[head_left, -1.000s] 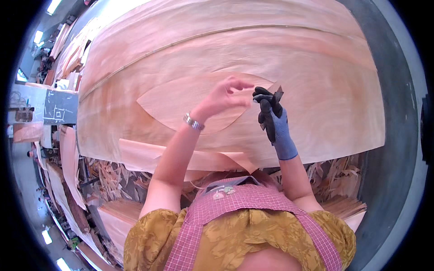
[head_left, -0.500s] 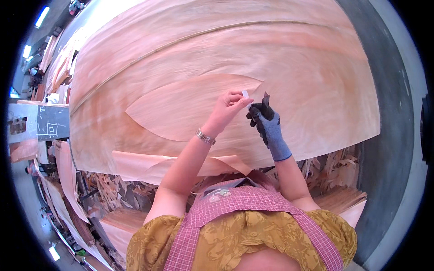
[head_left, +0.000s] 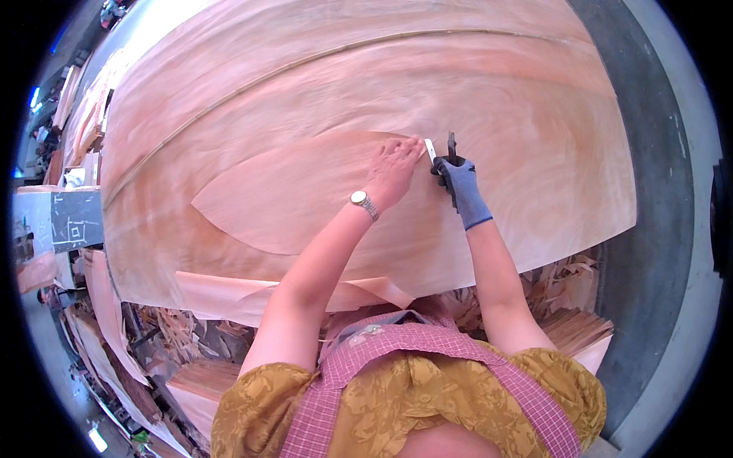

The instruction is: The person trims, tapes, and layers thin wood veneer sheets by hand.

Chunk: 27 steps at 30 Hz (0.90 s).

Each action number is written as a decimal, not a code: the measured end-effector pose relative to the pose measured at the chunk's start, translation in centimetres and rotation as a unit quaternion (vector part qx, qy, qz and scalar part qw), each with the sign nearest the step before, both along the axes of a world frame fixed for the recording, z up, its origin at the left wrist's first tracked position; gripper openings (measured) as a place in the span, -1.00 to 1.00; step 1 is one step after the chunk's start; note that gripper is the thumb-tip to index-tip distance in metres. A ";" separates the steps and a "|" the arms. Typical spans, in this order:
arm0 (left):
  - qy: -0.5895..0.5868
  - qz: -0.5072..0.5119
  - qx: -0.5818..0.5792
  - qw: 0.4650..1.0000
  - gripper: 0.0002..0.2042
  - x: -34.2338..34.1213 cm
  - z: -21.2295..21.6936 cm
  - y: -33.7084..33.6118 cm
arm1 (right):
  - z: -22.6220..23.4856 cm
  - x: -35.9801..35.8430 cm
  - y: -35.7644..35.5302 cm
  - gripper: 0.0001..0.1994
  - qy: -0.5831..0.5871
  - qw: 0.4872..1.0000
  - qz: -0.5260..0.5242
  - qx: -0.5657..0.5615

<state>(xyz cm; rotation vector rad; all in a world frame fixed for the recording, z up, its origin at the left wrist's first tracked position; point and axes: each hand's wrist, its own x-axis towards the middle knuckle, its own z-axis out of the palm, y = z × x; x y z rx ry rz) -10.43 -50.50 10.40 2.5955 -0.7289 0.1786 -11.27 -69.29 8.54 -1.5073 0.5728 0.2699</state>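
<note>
Here, gloved right hand [head_left: 458, 179] grips tool [head_left: 451, 145] over thin veneer [head_left: 305, 195].

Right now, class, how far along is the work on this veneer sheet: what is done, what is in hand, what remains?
Done: a leaf-shaped veneer patch lies on the big sheet. In hand: the bare left hand presses the patch's tip while the gloved right hand holds a dark tool and a white strip there. Left: the patch's long edges show no strips.
</note>
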 end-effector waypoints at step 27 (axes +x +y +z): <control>-0.061 0.345 0.006 0.937 -0.64 -6.1 -5.0 31.4 | 0.9 4.6 30.1 -0.77 -0.032 0.958 0.260 0.121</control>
